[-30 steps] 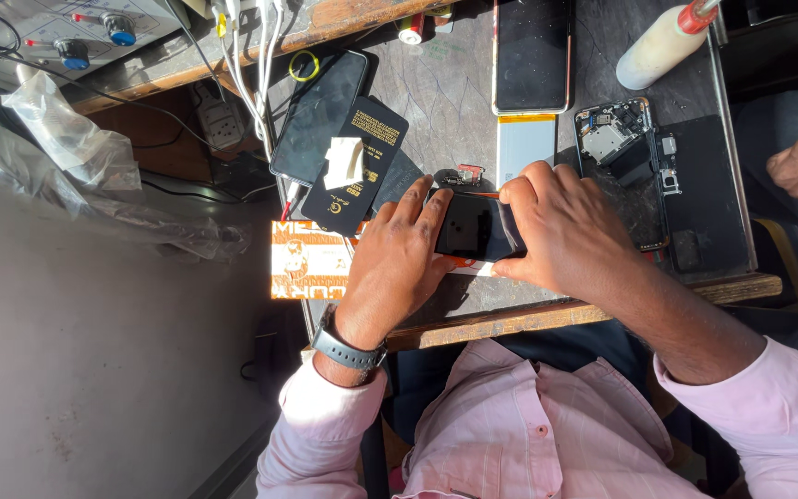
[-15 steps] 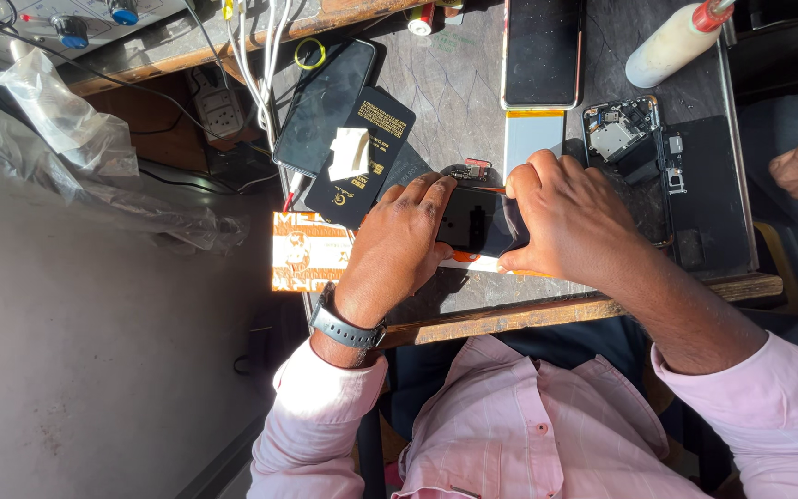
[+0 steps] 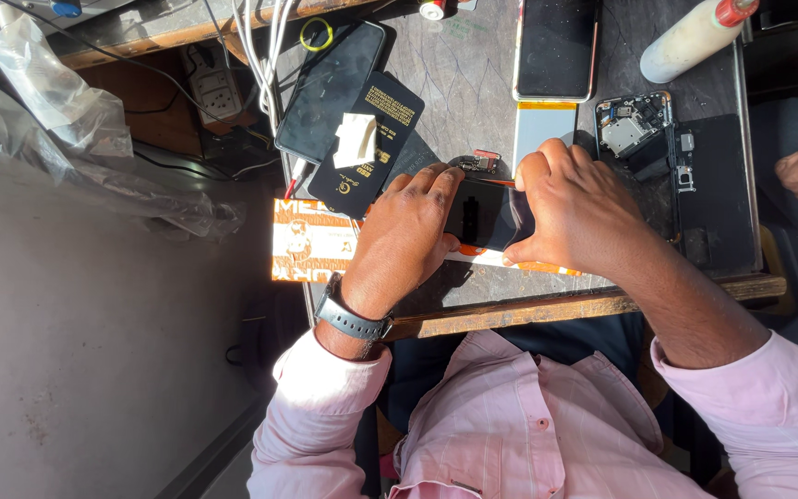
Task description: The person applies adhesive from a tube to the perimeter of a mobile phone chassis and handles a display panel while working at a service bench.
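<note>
A black packet point(image 3: 367, 145) with gold print lies on the worktop point(image 3: 473, 65), a white paper scrap on it. Beside it a dark screen point(image 3: 330, 91); another dark screen point(image 3: 555, 46) farther right. An orange-and-white printed card point(image 3: 311, 240) overhangs the edge.

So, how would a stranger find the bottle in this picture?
Start at the dark worktop and go to its far right corner. Beyond the opened phone lies the bottle, on its side. It is the only round, cream-coloured thing with a red cap; its neighbours are flat and dark.
</note>
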